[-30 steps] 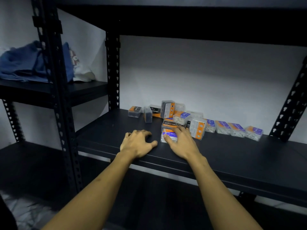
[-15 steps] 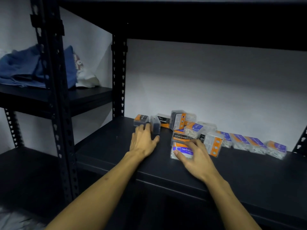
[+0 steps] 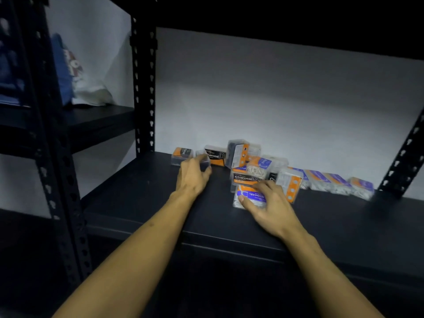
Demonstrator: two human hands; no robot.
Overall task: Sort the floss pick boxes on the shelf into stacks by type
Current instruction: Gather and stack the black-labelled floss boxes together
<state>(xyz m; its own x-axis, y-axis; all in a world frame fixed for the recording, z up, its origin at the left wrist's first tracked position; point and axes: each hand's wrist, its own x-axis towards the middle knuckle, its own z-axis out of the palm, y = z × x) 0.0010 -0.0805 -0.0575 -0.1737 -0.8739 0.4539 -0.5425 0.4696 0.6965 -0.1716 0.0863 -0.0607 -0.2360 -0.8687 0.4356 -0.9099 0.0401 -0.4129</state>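
Small clear floss pick boxes lie in a jumble at the back of the black shelf (image 3: pixel 128 198). My left hand (image 3: pixel 191 177) reaches back, its fingers curled round a small dark box (image 3: pixel 205 160). Beside it sit an orange-and-black box (image 3: pixel 182 154) and a flat Charcoal box (image 3: pixel 215 155). My right hand (image 3: pixel 271 208) grips a purple-and-orange Smooth box (image 3: pixel 249 196) at the front of the pile, thumb on its near edge. Behind it lies another Charcoal box (image 3: pixel 242 179), and a box with an orange label (image 3: pixel 289 183) stands upright. A row of purple-labelled white-pick boxes (image 3: pixel 330 182) runs to the right.
Perforated black posts stand at the back left (image 3: pixel 144 88), front left (image 3: pixel 57 157) and back right (image 3: pixel 403 161). The shelf above hangs low overhead. Blue and white folded clothes (image 3: pixel 68 72) lie on the neighbouring left shelf. A white wall closes off the back.
My left hand moved from the shelf's front edge back to the small dark box and closed on it. My right hand stayed on the Smooth box. The camera came closer.
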